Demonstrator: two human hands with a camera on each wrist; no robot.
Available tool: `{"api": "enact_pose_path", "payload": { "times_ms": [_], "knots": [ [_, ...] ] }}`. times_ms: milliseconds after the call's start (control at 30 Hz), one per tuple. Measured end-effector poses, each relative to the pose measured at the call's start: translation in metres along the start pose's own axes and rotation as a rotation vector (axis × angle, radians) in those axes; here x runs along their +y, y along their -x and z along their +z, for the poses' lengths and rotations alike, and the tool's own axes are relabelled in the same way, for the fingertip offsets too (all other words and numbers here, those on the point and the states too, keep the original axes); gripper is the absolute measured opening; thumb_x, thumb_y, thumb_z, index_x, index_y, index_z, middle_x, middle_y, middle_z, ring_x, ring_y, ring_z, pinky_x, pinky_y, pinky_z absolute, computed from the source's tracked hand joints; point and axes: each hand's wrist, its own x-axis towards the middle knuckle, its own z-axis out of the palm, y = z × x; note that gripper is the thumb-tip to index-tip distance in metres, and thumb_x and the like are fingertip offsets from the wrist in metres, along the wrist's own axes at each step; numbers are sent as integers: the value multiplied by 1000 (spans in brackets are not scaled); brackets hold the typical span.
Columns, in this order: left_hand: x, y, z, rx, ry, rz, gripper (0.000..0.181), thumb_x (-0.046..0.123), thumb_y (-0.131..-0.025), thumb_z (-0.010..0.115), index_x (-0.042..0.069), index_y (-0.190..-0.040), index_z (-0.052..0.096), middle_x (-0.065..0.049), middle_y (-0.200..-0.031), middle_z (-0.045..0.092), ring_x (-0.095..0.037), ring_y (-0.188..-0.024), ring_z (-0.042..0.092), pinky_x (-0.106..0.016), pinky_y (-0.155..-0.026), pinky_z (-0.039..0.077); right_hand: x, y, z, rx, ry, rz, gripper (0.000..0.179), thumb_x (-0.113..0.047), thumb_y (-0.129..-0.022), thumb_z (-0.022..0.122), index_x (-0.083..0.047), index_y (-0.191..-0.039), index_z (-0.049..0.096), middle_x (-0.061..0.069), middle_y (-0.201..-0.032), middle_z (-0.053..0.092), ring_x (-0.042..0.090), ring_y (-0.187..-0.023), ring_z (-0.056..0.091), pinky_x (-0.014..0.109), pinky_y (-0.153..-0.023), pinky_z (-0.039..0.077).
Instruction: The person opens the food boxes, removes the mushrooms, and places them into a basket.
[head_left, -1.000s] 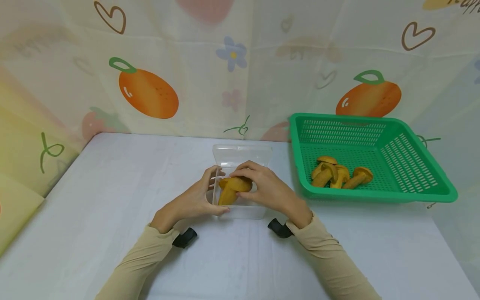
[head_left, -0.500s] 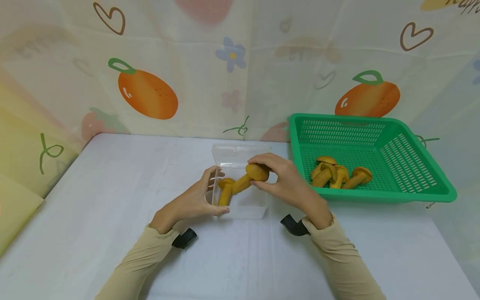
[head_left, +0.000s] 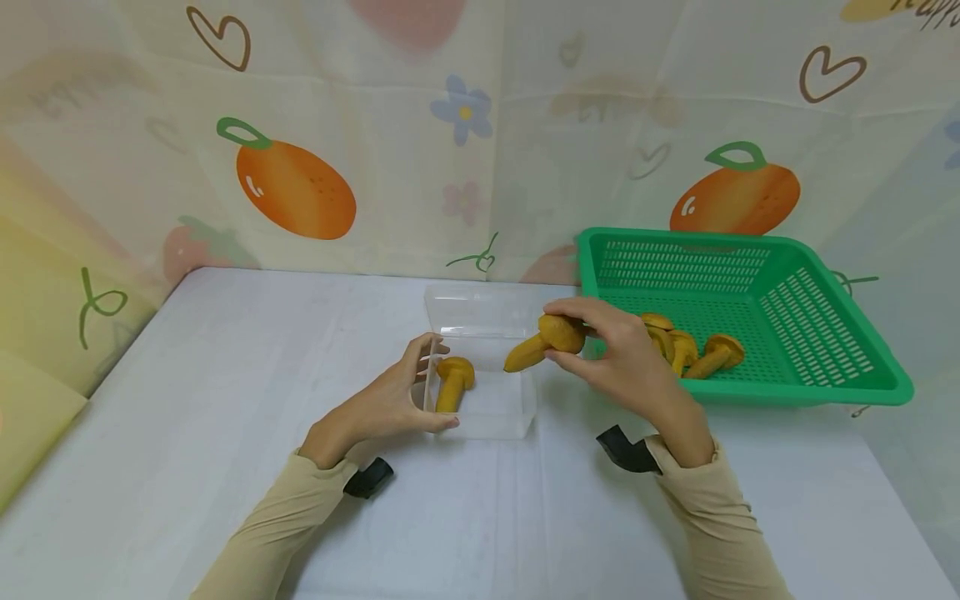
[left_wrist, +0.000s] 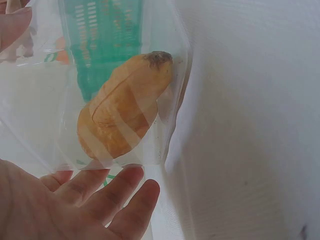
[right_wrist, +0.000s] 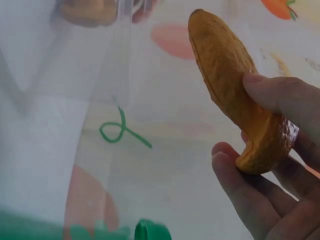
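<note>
A clear plastic box [head_left: 491, 423] with its lid [head_left: 480, 308] raised at the back stands in the middle of the table. My left hand [head_left: 386, 396] grips its left side, thumb at the front and fingers at the back. Inside, against that side, lies one yellow-brown mushroom [head_left: 453, 383]; through the wall it also shows in the left wrist view [left_wrist: 125, 107]. Between box and basket, my right hand [head_left: 626, 350] pinches another mushroom [head_left: 555, 337] by the cap, its stem pointing left. The right wrist view shows thumb and fingers around this mushroom [right_wrist: 225, 70].
A green plastic basket [head_left: 795, 392] sits at the right of the white-covered table [head_left: 480, 517]. Several mushrooms [head_left: 716, 357] lie in its left part, some behind my right hand. A printed curtain [head_left: 420, 192] hangs along the table's back edge.
My right hand has lifted a mushroom out of the box and carried it rightward, towards the basket. The other mushroom stays in the box. My left hand has not moved.
</note>
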Motion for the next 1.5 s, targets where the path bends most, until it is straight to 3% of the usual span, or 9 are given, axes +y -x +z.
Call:
{"api": "enact_pose_path", "payload": {
  "times_ms": [167, 300, 600, 833, 1133, 1333, 1400, 1500],
  "knots": [
    [0, 0, 1, 2, 3, 10, 102, 34, -77, 84, 14, -149, 15, -11, -151, 38, -42, -140, 42, -59, -114, 37, 9, 6, -13, 82, 14, -2, 50, 6, -72, 83, -1, -118, 66, 10, -114, 69, 14, -95, 64, 7, -84, 52],
    [0, 0, 1, 5, -1, 16, 104, 34, -75, 85, 15, -150, 15, -11, -151, 38, -40, -140, 43, -58, -115, 37, 15, 11, -25, 138, 52, -1, 51, 9, -70, 84, 0, -118, 66, 12, -110, 69, 5, -94, 61, 6, -82, 51],
    [-1, -1, 2, -1, -1, 13, 105, 35, -76, 85, 14, -150, 14, -12, -153, 37, -41, -140, 42, -58, -114, 37, 30, 24, -51, 255, 112, 103, 53, 10, -71, 82, -1, -121, 67, 15, -108, 70, -13, -99, 56, 1, -83, 48],
    [-1, -2, 2, 6, 15, 12, 106, 33, -74, 87, 15, -149, 15, -11, -152, 36, -42, -140, 41, -58, -115, 36, 40, 30, -65, 285, 168, 191, 49, 7, -77, 79, 2, -123, 64, 19, -115, 66, -21, -100, 51, -3, -82, 44],
    [-1, -2, 1, 7, 13, 11, 106, 32, -73, 87, 15, -149, 15, -10, -152, 36, -41, -141, 40, -58, -116, 35, 47, 35, -72, 248, 208, 300, 47, 0, -83, 77, -3, -127, 63, 17, -120, 58, -19, -99, 45, -6, -82, 38],
    [0, -2, 0, 8, 29, 3, 107, 30, -72, 88, 14, -150, 16, -8, -150, 37, -36, -141, 40, -55, -118, 34, 54, 34, -69, 171, 203, 272, 46, 3, -82, 77, 0, -126, 63, 19, -119, 61, -18, -100, 43, -6, -82, 38],
    [-1, -2, 0, 8, 23, 9, 107, 31, -73, 87, 13, -150, 16, -9, -150, 37, -36, -141, 40, -56, -118, 33, 57, 34, -67, 141, 198, 269, 46, 4, -82, 77, 1, -126, 63, 19, -120, 62, -14, -99, 44, -5, -81, 38],
    [-1, -1, 0, 8, 21, 11, 107, 31, -73, 87, 12, -150, 15, -10, -151, 37, -36, -141, 40, -57, -118, 33, 58, 34, -65, 93, 202, 296, 45, 3, -83, 76, 0, -126, 62, 19, -122, 62, 2, -104, 53, -3, -81, 39]
  ]
}}
